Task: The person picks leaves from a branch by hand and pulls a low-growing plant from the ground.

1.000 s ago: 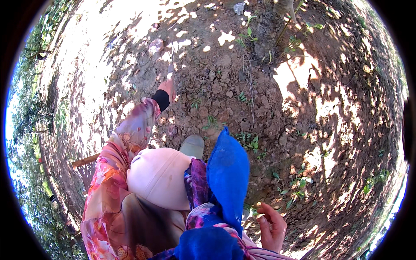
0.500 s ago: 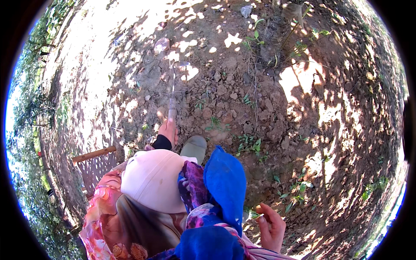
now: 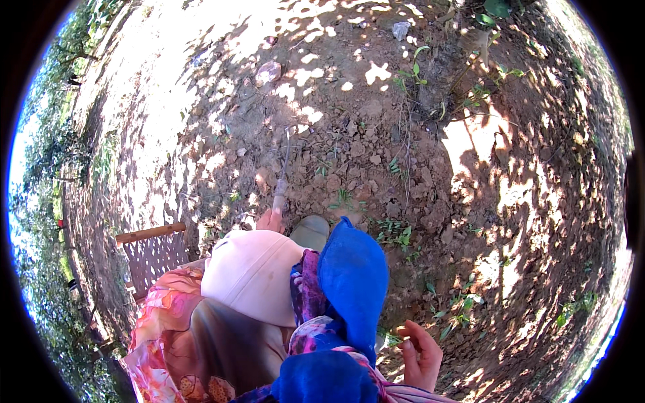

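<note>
My left hand [image 3: 270,219], partly hidden behind pale pink cloth [image 3: 255,275], is closed round the pale handle of a small hoe-like hand tool [image 3: 283,176]. Its thin metal shank reaches forward over the loose brown soil. The end of the tool looks thin from here, so its full shape is hard to make out. At the lower right, my right hand [image 3: 422,357] is held low with curled fingers, thumb and forefinger apart. Bits of green [image 3: 388,337] show just left of its fingertips; nothing is plainly held.
A boot toe [image 3: 310,232] stands on the soil beside the tool. Blue cloth [image 3: 353,282] hangs in the middle. A perforated seat with a wooden bar [image 3: 151,234] is at left. Small weeds [image 3: 462,309] grow at right; stones [image 3: 268,72] lie ahead.
My left hand and the tool have drawn back toward me, and its blade has turned thinner to the view. The green stem by my right fingertips no longer shows between them.
</note>
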